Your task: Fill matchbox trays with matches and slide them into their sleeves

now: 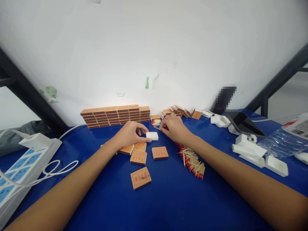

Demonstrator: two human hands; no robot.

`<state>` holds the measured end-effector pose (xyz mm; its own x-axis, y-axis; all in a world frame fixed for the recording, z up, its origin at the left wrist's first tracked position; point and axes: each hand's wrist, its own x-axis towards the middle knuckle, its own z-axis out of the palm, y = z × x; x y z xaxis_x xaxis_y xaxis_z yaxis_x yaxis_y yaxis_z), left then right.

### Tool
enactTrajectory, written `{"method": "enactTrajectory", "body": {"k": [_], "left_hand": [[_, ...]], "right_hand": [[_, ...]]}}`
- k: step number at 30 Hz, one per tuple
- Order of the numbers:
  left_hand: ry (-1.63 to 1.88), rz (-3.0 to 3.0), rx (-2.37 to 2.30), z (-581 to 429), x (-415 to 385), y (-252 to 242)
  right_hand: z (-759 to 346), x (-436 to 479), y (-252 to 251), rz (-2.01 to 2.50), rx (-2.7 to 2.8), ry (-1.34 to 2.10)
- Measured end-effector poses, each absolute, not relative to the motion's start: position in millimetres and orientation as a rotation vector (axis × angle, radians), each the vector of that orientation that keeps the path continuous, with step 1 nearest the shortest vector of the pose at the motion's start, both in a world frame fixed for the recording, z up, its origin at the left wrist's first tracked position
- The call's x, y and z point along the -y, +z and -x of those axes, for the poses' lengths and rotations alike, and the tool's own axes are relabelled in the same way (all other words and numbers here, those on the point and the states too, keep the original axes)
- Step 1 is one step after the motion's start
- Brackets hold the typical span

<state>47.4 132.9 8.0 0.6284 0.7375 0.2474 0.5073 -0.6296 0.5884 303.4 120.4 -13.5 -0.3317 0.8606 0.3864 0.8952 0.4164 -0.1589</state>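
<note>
A small white matchbox tray [152, 136] lies on the blue table, pinched at its left end between the thumb and fingers of my left hand [133, 133]. Just behind and right of it, my right hand [173, 127] has its fingertips closed on a matchstick [156, 127]. Beyond those fingertips is a small pile of red-tipped matches [156, 122]. Under and beside my right wrist spreads a larger heap of matches [192, 161]. Several orange matchboxes lie nearer to me, among them a front one [141, 178] and one [160, 153] just in front of the tray.
Stacked matchboxes [115, 116] stand along the wall, with loose matchbox sleeves [178, 110] to their right. Farther right are white trays [250, 150], a phone [244, 123] and clear plastic wrap [284, 139]. A power strip [24, 170] with white cables occupies the left.
</note>
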Motion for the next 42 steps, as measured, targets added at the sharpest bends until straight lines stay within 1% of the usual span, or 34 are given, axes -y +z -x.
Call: {"method": "enactTrajectory", "body": {"k": [3,8,15,21,28,33,42], "left_hand": [[0.650,-2.374,-0.986,-48.0,-131.6,9.5],[0.643,-2.366,-0.995,-47.8,-132.8,8.1],[0.653,-2.371,-0.988,-47.7,-133.0,8.2],[0.671,-2.378,-0.991,-48.5,-131.8,8.1],[0.664,-2.370,-1.006,-48.7,-131.7,6.8],[0.640,-2.365,-1.011,-48.8,-130.5,9.5],[0.627,-2.351,-1.027,-48.5,-131.0,8.0]], "right_hand": [[-305.3,-123.4,-12.6,1.469,2.289,-0.153],[-310.8,-128.8,-14.6,1.420,2.337,-0.109],[-307.7,-122.3,-5.3,1.466,2.407,-0.144],[-290.3,-100.8,7.6,1.317,2.343,-0.059],[-285.0,-100.4,0.8,1.242,2.339,-0.009],[-307.6,-127.5,-3.6,1.315,2.266,-0.126],[-310.7,-132.9,-6.7,1.422,2.359,-0.102]]}}
